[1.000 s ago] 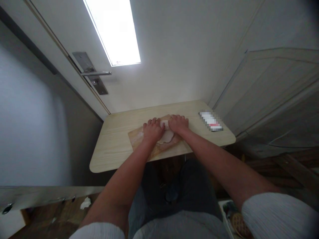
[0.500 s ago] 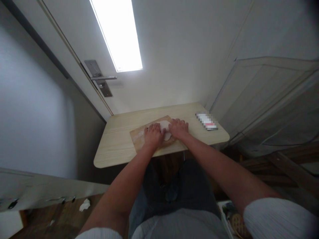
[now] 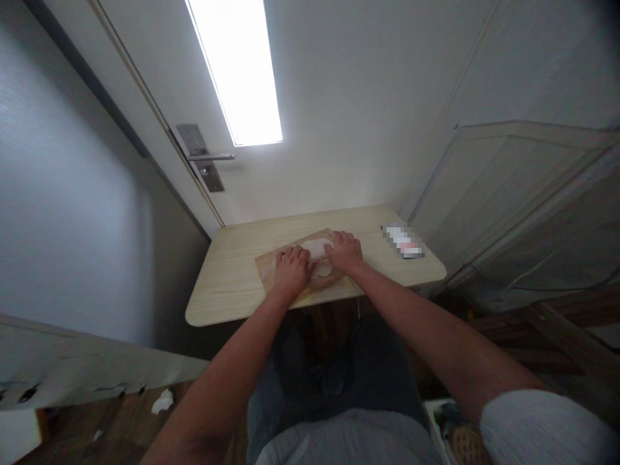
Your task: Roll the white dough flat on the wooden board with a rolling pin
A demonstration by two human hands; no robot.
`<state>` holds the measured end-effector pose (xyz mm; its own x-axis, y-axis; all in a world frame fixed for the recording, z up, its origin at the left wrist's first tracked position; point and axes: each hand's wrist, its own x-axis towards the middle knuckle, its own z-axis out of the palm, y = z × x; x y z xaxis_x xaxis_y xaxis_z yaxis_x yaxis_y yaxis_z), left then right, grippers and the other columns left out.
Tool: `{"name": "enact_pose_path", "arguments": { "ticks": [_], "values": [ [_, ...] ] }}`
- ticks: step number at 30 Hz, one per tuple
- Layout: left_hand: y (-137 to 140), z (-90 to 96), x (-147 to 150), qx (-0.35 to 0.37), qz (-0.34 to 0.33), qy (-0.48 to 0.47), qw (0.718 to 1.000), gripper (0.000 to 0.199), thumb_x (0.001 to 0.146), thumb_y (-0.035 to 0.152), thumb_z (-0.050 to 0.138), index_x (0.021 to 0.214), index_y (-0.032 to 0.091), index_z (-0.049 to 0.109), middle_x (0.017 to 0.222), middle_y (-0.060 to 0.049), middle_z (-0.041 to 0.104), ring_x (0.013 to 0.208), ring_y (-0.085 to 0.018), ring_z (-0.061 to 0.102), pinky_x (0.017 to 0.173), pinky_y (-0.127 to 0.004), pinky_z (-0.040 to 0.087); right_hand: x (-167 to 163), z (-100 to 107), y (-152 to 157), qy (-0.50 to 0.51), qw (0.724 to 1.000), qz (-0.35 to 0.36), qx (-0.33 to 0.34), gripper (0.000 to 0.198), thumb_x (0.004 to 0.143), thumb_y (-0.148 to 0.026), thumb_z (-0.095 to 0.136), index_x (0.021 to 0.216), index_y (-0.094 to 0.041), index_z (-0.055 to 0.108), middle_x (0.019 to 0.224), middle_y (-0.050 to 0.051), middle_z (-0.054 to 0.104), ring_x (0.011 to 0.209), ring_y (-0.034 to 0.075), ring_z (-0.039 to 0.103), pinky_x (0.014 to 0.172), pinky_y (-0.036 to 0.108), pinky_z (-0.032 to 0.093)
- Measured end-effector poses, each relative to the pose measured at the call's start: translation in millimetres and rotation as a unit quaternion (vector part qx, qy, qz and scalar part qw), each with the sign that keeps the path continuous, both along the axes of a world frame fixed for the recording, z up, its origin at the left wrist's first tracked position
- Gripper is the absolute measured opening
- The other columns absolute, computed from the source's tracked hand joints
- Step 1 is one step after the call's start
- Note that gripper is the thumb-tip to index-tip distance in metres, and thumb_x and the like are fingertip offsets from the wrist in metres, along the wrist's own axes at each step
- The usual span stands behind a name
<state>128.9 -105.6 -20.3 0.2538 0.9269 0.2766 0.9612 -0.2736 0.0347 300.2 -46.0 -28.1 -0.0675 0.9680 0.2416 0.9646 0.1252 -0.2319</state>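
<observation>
A pale, flat piece of what looks like dough point(image 3: 321, 269) lies on a thin brown board point(image 3: 264, 263), with its far part raised into a whitish band between my hands. My left hand point(image 3: 292, 263) is curled over the left end of this band, fingers bent and pointing away from me. At the right end, my right hand point(image 3: 345, 250) grips it with the thumb toward the middle. Both palms face down, so the fingertips and the underside of the dough are hidden.
The board rests on a light wooden table point(image 3: 217, 284) against a white door with a metal handle point(image 3: 210, 157). A phone-like object point(image 3: 403, 241), blurred out, lies at the table's right. Crumpled white paper point(image 3: 163, 401) is on the floor; a white bin point(image 3: 436, 420) stands low right.
Both hands have shifted slightly left over the board, and a whitish band now shows more plainly between them. The head view has tilted a little.
</observation>
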Motion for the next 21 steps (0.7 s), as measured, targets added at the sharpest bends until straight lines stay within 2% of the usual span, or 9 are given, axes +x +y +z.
{"name": "enact_pose_path", "arguments": {
  "ticks": [5,10,13,16,21],
  "values": [
    [-9.2,-0.1,-22.8,-0.012,0.022,0.003,1.000,0.030,0.097,0.047,0.047,0.109,0.025,0.063,0.121,-0.009,0.062,0.119,-0.028,0.050,0.103,-0.045,0.033,-23.5,10.2,21.0,0.009,0.999,0.019,-0.046,0.043,0.093,-0.036,0.046,0.132,-0.019,0.055,0.130,0.014,0.062,0.120,0.030,0.054,0.101,0.045,0.038],
    [-11.5,-3.9,-27.4,-0.034,0.039,-0.020,0.998,0.037,0.097,0.053,0.044,0.110,0.025,0.064,0.121,-0.010,0.063,0.119,-0.028,0.051,0.101,-0.045,0.035,-39.9,2.5,35.8,-0.002,0.998,0.019,-0.065,0.046,0.099,-0.040,0.037,0.136,-0.019,0.052,0.135,0.016,0.059,0.126,0.030,0.050,0.105,0.050,0.034],
    [-4.5,-5.8,-25.2,-0.034,0.061,-0.041,0.997,0.045,0.097,0.057,0.038,0.120,0.024,0.060,0.127,-0.010,0.062,0.122,-0.029,0.050,0.102,-0.045,0.035,-42.6,-3.8,37.3,-0.011,0.998,0.012,-0.054,0.046,0.101,-0.041,0.034,0.139,-0.020,0.050,0.139,0.014,0.057,0.128,0.029,0.048,0.106,0.050,0.033],
    [4.9,-7.7,-22.2,-0.032,0.097,-0.048,0.994,0.049,0.101,0.051,0.026,0.130,0.023,0.055,0.133,-0.011,0.060,0.124,-0.030,0.049,0.102,-0.048,0.035,-43.2,-5.1,35.9,-0.026,0.999,0.019,-0.034,0.046,0.102,-0.041,0.031,0.139,-0.022,0.050,0.141,0.012,0.055,0.130,0.029,0.046,0.107,0.051,0.032],
    [19.0,-10.0,-20.0,-0.031,0.134,-0.030,0.990,0.054,0.102,0.050,0.019,0.142,0.025,0.046,0.147,-0.012,0.049,0.135,-0.033,0.040,0.108,-0.055,0.028,-46.8,-2.2,41.0,-0.022,0.999,0.008,-0.034,0.047,0.102,-0.045,0.031,0.134,-0.022,0.055,0.136,0.013,0.059,0.126,0.029,0.048,0.106,0.051,0.032]
  ]
}}
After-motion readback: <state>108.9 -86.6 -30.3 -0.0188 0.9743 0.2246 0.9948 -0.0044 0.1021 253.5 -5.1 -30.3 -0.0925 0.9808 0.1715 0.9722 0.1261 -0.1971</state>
